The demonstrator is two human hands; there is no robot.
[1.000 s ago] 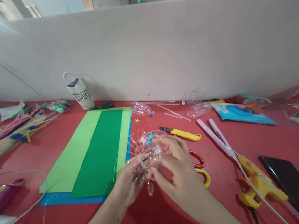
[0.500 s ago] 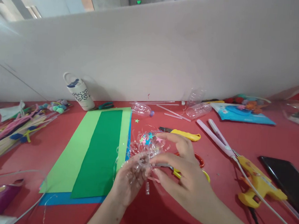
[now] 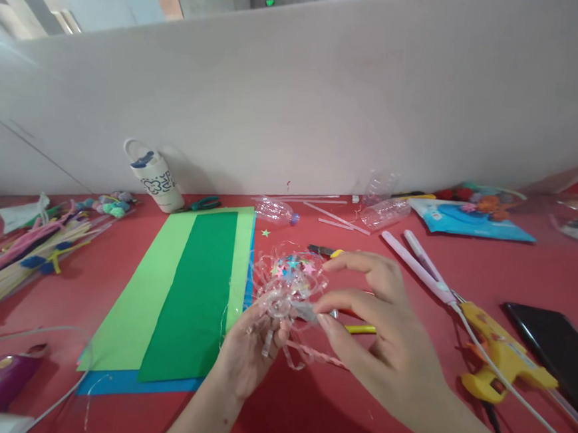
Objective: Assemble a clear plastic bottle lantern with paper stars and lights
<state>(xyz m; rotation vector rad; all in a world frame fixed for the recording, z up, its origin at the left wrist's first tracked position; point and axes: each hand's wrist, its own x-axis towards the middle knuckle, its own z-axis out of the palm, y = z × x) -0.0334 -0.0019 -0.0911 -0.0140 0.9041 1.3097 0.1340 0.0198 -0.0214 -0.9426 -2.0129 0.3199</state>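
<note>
My left hand [image 3: 248, 357] is closed round the base of a clear plastic piece [image 3: 288, 283] cut into curled strips, with small coloured stars stuck on it. It is held just above the red table [image 3: 333, 413]. My right hand [image 3: 385, 331] pinches one of the curled strips at the piece's right side between thumb and forefinger. A loose curl of the strip hangs down below the hands. Scissors with red and yellow handles [image 3: 360, 327] lie mostly hidden under my right hand.
Green paper sheets [image 3: 188, 288] on a blue sheet lie to the left. A yellow utility knife [image 3: 323, 251], pink hair straightener [image 3: 420, 267], yellow glue gun [image 3: 501, 356], black phone [image 3: 554, 344], clear bottles [image 3: 274, 210], glue sticks and pipe cleaners [image 3: 27, 242] are around. A white partition stands behind.
My right hand has moved to the right, drawing a plastic strip outward, and now covers more of the scissors and knife. The left hand keeps its hold on the piece.
</note>
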